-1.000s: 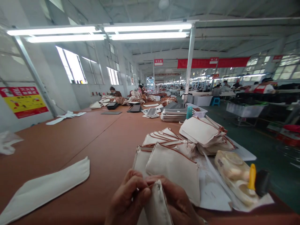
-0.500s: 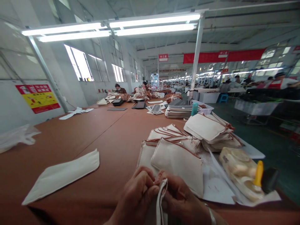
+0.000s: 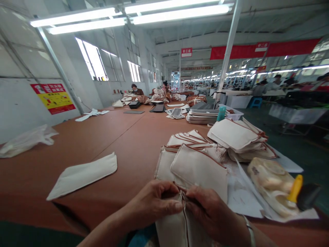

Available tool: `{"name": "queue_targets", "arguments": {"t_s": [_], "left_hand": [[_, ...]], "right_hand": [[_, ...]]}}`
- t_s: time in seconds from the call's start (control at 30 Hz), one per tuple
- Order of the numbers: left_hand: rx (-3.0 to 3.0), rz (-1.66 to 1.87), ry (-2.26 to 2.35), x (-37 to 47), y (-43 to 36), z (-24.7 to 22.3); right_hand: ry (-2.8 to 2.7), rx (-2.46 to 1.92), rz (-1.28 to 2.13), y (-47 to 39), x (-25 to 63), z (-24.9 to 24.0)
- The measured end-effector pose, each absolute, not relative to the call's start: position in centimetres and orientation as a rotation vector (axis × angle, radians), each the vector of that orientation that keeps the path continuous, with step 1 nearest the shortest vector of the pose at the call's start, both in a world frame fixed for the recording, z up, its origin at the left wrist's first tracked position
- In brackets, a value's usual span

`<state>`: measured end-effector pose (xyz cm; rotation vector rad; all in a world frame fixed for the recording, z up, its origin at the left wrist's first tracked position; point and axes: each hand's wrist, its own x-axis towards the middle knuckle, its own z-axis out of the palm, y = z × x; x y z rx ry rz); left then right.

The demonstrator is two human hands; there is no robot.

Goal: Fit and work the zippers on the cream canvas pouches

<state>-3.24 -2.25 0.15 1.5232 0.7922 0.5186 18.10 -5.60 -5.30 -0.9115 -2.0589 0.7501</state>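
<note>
"Starting at far left?"

"With a crumpled plastic bag [image 3: 28, 140], middle left, on the brown bench [image 3: 136, 147]. Next, toward upper left, a red-and-yellow poster [image 3: 53, 98] on the wall. Then a pale cloth panel [image 3: 84, 175], flat near the bench's front edge, and farther back some white scraps [image 3: 91, 115]."

"And at bottom centre?"

"First the left hand [image 3: 161, 202], grip clenched, thumb and fingers pinching the top of a cream cloth piece [image 3: 172, 228]. Held at bottom centre, by the bench's front edge, with a dark-lined seam down the middle."

"Held by one alone?"

"No. Just behind, right of centre, a spread of brown-edged pieces [image 3: 199, 168], overlapping; then the right hand [image 3: 208, 209], grip also closed on the cream cloth piece. Anything small between the fingertips? Cannot tell."

"Farther right?"

"Well behind, a teal bottle [image 3: 221, 113], upright, and nearer, a high stack [image 3: 233, 135] of similar pieces. Lower down, white paper [image 3: 243, 200], then a pale bracelet [image 3: 249, 228] on the right wrist. At lower right, a cloudy plastic container [image 3: 269, 176], with a tilted yellow handle [image 3: 295, 188] and a blurred dark object [image 3: 308, 195] alongside."
</note>
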Motion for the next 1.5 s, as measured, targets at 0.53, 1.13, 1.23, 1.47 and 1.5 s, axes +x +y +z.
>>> {"name": "queue_targets", "arguments": {"t_s": [0.53, 1.13, 1.23, 1.47, 1.5], "left_hand": [[1.244, 0.424, 0.755, -1.9, -2.4, 0.0], [1.751, 0.362, 0.843, -1.6, -3.4, 0.8], [1.899, 0.339, 0.803, -1.3, -3.5, 1.3], [2.055, 0.292, 0.847, -0.7, -3.8, 1.5], [2.051, 0.295, 0.870, -0.7, -3.8, 1.4]], "right_hand": [[-1.897, -0.884, 1.122, -6.2, 18.6, -2.7], [-1.830, -1.014, 1.119, -6.8, 18.6, -4.3], [-1.760, -1.075, 1.204, -6.7, 18.7, -4.3], [-1.613, -1.025, 1.412, -6.3, 18.6, -3.8], [-1.609, -1.040, 1.418, -6.3, 18.5, -3.7]]}}
